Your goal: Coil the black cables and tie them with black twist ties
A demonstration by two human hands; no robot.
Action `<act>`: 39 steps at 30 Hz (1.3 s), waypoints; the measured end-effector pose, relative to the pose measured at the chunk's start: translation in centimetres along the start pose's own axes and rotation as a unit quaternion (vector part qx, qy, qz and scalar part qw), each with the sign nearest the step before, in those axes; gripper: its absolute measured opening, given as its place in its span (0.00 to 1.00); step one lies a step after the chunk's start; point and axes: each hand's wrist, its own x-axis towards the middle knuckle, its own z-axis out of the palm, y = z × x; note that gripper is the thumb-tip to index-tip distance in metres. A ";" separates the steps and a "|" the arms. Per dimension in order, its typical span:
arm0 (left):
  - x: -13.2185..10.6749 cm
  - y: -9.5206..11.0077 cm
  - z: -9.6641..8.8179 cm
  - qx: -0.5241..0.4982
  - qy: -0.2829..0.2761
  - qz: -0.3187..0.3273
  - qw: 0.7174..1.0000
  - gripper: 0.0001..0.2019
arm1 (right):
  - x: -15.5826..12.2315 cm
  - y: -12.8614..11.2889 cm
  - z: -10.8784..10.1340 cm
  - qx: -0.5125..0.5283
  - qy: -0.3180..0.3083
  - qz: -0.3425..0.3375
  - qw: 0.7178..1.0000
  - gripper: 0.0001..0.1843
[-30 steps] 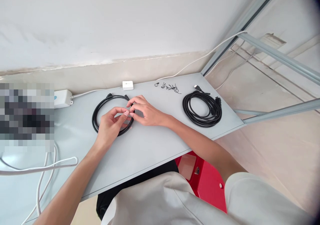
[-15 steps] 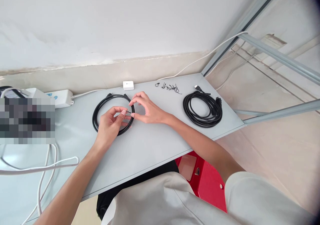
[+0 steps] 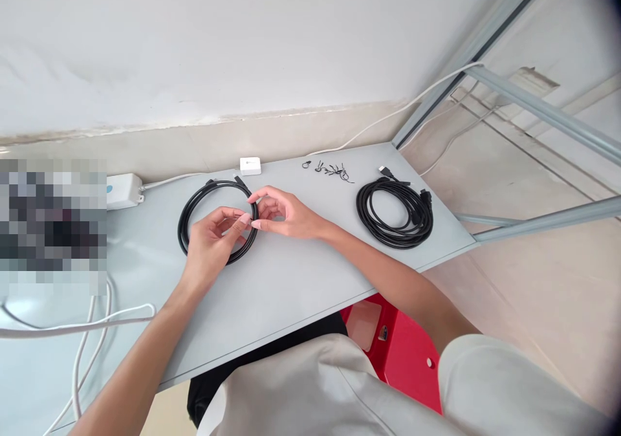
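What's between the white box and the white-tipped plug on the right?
Thin, black, twisty strands lie on the table there, in the head view.

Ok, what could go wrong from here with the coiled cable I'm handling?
The coiled black cable might spring loose if the left hand and right hand slip at its edge. The white cable loop ends close beside the left forearm, which could snag it. The thin black ties lie loose and might scatter if brushed.

Black cable [image 3: 182, 226]: was a roundish coil
Plug end [image 3: 239, 182]: stuck out far side
Coil spot: lay on grey table [image 3: 291, 281]
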 end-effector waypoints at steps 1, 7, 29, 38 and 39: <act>0.0 0.0 0.0 0.006 -0.002 0.002 1.000 0.20 | 0.0 0.1 0.0 -0.002 0.001 0.000 1.000 0.22; 0.3 -0.1 -0.4 0.073 0.011 0.014 0.997 0.22 | 0.0 -0.1 0.1 -0.018 0.011 0.030 0.999 0.15; 0.5 -0.9 -1.0 0.251 0.004 0.271 0.929 0.09 | 0.1 -0.8 -0.5 0.015 -0.046 0.086 0.995 0.19; 0.6 -1.2 -1.1 0.264 0.008 0.327 0.907 0.08 | 0.1 -0.4 -0.4 0.047 -0.034 0.102 0.993 0.24; 0.6 -1.3 -1.2 0.265 0.007 0.331 0.906 0.08 | 0.1 -0.3 -0.4 0.044 -0.035 0.102 0.993 0.24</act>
